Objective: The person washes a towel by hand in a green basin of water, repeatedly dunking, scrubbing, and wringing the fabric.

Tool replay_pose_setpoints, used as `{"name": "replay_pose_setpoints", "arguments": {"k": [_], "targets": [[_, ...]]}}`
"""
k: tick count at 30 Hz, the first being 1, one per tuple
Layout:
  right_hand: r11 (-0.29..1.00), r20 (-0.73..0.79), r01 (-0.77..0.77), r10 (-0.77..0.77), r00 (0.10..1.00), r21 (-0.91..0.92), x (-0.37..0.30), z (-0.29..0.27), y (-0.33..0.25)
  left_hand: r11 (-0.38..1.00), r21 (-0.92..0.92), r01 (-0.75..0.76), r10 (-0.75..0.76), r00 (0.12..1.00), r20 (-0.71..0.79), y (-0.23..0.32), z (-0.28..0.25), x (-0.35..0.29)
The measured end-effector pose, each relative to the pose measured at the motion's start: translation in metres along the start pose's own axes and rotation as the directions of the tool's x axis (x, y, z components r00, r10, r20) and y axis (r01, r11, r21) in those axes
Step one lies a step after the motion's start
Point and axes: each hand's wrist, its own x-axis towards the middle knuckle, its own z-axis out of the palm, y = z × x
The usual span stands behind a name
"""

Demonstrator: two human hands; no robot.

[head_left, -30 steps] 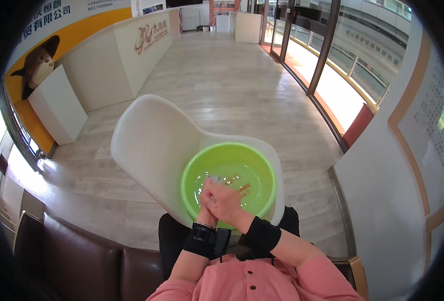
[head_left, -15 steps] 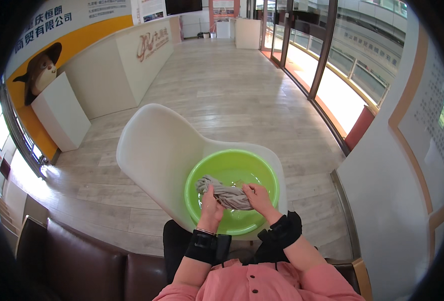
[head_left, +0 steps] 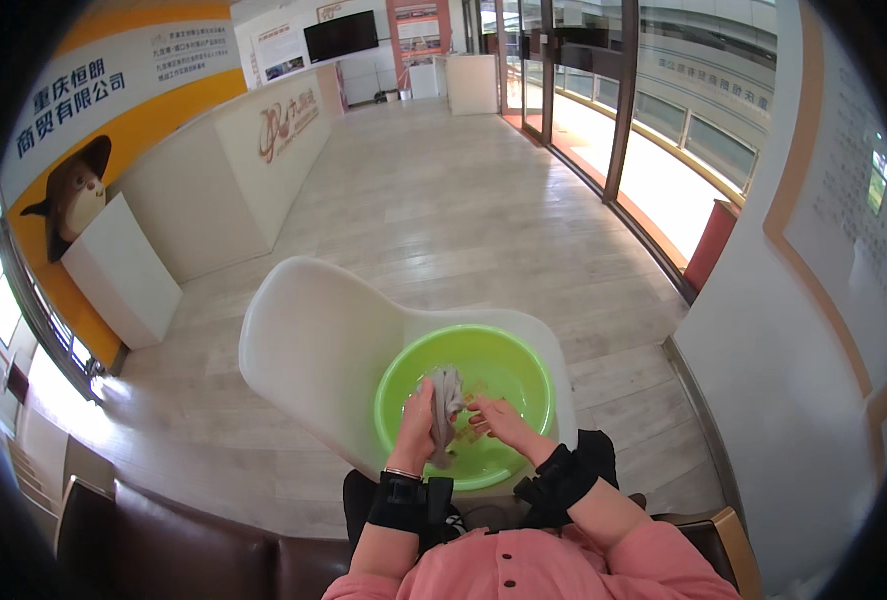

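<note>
Grey cloth [head_left: 447,395] hangs in a bunched length within the green basin [head_left: 523,365], just to the nine o'clock side of its middle, one end toward twelve and the tail toward six; the basin sits on a white chair [head_left: 308,335] whose back rises at ten o'clock. The left hand [head_left: 418,420], at nine o'clock, holds the cloth with its thumb laid along it; the other fingers are mostly hidden, so how tightly they press cannot be told. The right hand [head_left: 498,418], at three o'clock, has its fingers loosely curled and slightly parted, pinching nothing, near the cloth. For good handling, I judge, the left grip should be firm and the fabric kept over the basin so any drips fall inside; the right hand would do best taking a full handful toward the tail, so that neither end slips.
</note>
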Motion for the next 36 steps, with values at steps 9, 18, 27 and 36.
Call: {"name": "replay_pose_setpoints", "arguments": {"k": [9,18,27,36], "targets": [[0.743,0.077,-0.136,0.114,0.991,0.655,0.011,0.004,-0.044,0.800,0.597,-0.059,-0.161,0.938,0.308,0.017,0.002,-0.008],[0.945,-0.177,0.160,-0.112,0.978,0.287,0.019,-0.015,-0.040,0.663,0.743,-0.098,-0.190,0.937,0.293,0.021,-0.012,-0.008],[0.816,-0.134,0.245,-0.204,0.970,0.524,0.006,-0.002,-0.068,0.705,0.650,-0.283,0.052,0.935,0.351,-0.005,-0.001,0.005],[0.872,-0.288,0.236,-0.380,0.879,-0.429,0.028,-0.018,-0.074,0.785,0.605,-0.131,-0.016,0.973,0.231,-0.004,-0.021,0.018]]}}
